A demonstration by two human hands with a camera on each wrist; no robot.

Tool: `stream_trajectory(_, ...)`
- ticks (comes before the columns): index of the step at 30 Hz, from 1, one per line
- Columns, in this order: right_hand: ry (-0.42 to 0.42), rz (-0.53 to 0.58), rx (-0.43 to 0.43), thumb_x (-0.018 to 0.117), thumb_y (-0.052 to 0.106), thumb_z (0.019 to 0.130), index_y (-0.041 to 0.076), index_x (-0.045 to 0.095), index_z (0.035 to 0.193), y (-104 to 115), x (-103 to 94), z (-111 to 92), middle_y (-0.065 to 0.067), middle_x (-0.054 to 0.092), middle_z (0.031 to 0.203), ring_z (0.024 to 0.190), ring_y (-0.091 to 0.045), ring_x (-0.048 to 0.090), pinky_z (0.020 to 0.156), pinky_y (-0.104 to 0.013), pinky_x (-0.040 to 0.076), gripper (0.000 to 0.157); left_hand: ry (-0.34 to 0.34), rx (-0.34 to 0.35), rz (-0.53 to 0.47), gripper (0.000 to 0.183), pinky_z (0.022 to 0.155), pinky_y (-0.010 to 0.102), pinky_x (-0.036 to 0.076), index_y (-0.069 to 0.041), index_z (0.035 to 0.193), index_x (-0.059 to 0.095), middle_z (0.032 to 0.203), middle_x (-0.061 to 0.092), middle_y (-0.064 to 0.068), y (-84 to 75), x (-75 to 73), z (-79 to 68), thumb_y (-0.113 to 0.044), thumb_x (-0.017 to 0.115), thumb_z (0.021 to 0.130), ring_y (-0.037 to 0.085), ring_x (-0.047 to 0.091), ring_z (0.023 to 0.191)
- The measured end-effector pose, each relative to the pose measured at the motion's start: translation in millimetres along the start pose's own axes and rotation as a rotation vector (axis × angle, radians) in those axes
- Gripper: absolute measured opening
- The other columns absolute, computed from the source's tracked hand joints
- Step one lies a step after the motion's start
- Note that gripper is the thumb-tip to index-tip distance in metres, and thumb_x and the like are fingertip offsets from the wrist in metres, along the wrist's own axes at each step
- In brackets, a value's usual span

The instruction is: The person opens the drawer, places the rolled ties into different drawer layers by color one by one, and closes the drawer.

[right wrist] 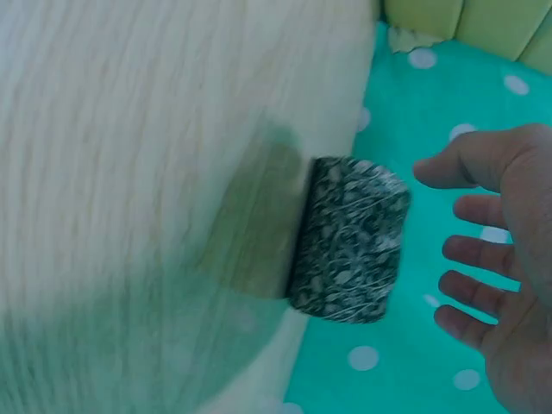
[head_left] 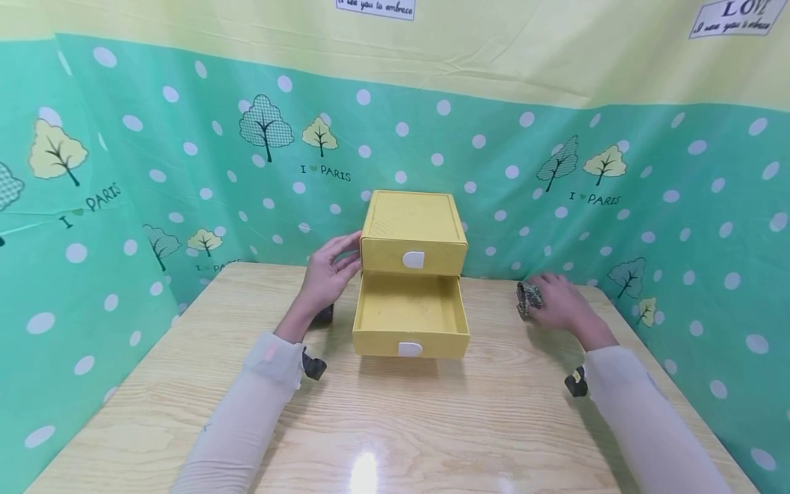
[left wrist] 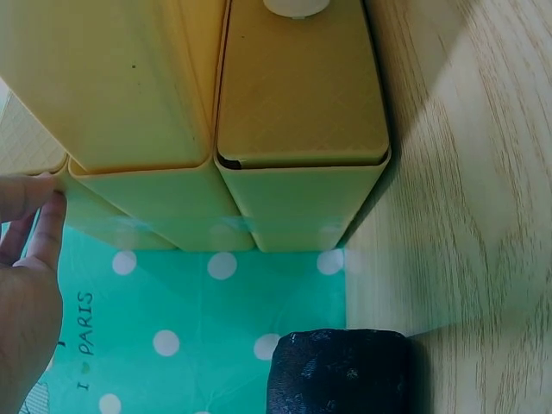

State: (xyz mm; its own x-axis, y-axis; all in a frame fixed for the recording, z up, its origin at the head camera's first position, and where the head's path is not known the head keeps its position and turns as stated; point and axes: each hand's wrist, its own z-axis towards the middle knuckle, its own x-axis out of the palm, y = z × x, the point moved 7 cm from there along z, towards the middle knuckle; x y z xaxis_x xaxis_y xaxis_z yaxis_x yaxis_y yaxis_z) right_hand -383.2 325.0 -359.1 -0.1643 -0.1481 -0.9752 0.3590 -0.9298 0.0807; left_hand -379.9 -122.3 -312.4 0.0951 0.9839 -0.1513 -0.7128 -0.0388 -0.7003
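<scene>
Reaching out to the right of the unit (head_left: pixel 412 214) in the head view, your right hand (head_left: pixel 560 302) is the nearer one to the patterned block (head_left: pixel 529 300), which stands close to the far edge of the table (head_left: pixel 494 412). Your left hand (head_left: pixel 326 280) is well apart from it, on the other side of the unit. The drawer (head_left: pixel 382 345) juts toward you between the hands. Contact between right hand and patterned block cannot be told from here.

From the left wrist, your fingers look straight and touch the unit's upper side without clamping on anything. A black block (left wrist: pixel 339 373) sits on the table near the unit, apart from that hand.

From the right wrist, your thumb and fingers are spread apart with nothing between them. The patterned block lies just off the fingertips, with cloth (right wrist: pixel 363 358) showing in the gap. Its longer visible side runs up and down the frame, roughly along your row of fingertips, so any grip likely turns on that gap and that side.
</scene>
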Motion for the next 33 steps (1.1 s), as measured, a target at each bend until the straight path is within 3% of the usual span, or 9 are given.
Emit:
stream_trajectory(9,0.106,0.041,0.033,0.084,0.014,0.078,-0.006,0.045,0.148,-15.6,21.4,4.8,-0.037,0.042,0.146,0.133,-0.059,0.037,0.111,-0.077,0.037,0.082,-0.001,0.002,0.008,0.058,0.107,0.032,0.055,0.001,0.144,0.055,0.139,0.056,0.019,-1.0,0.0,-0.3,0.019,0.065,0.089,0.035,0.059,0.127)
stream_trajectory(18,0.101,0.034,0.037,0.084,0.016,0.086,-0.005,0.047,0.146,-22.5,31.2,9.7,-0.035,0.045,0.143,0.131,-0.055,0.041,0.111,-0.073,0.04,0.074,0.001,-0.002,0.008,0.059,0.108,0.032,0.055,0.0,0.144,0.055,0.14,0.056,0.018,-0.1,0.1,-0.2,0.02,0.064,0.089,0.033,0.058,0.128)
stream_trajectory(24,0.108,-0.027,0.031,0.083,0.008,0.084,-0.007,0.047,0.145,-30.0,42.9,15.9,-0.033,0.049,0.139,0.128,-0.053,0.045,0.111,-0.07,0.043,0.073,0.001,-0.001,0.005,0.058,0.108,0.032,0.055,0.0,0.143,0.056,0.14,0.056,0.018,0.3,-0.1,0.0,0.019,0.065,0.09,0.033,0.059,0.127)
stream_trajectory(33,0.099,-0.049,0.035,0.082,0.008,0.086,-0.007,0.047,0.143,-35.9,48.7,20.0,-0.033,0.052,0.136,0.126,-0.052,0.048,0.109,-0.068,0.045,0.068,-0.001,-0.008,0.007,0.057,0.108,0.033,0.055,0.0,0.143,0.056,0.14,0.056,0.017,0.8,-0.2,0.1,0.018,0.065,0.09,0.033,0.058,0.128)
